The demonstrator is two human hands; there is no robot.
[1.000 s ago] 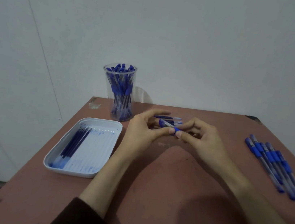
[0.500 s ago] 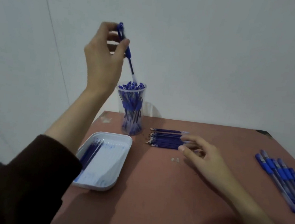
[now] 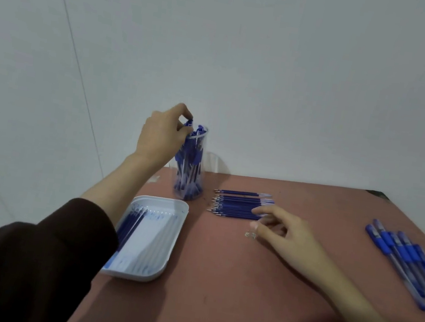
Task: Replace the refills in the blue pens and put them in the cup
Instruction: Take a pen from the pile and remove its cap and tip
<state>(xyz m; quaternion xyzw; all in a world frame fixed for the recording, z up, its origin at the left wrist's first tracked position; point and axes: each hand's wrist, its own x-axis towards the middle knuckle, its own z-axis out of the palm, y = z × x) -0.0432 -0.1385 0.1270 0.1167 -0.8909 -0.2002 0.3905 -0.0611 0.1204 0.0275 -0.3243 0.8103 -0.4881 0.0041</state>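
- Your left hand [image 3: 161, 137]: raised at rim of clear cup [image 3: 194, 178]. Thumb and forefinger pinch cap end of blue pen [image 3: 188, 123].
- Pinched pen stands inside cup among many others, cap end just above rim.
- Your right hand [image 3: 287, 232]: low over table [image 3: 240, 301], fingers loosely curled, gripping nothing. Index tip at clear ends of refill row [image 3: 238, 204].
- Small clear bit [image 3: 250, 235]: just beside right thumb.
- White tray [image 3: 152, 267]: near cup, tray refills [image 3: 130, 224] along its left side.
- Loose pens [image 3: 407, 259]: at table's right edge, well apart from cup.
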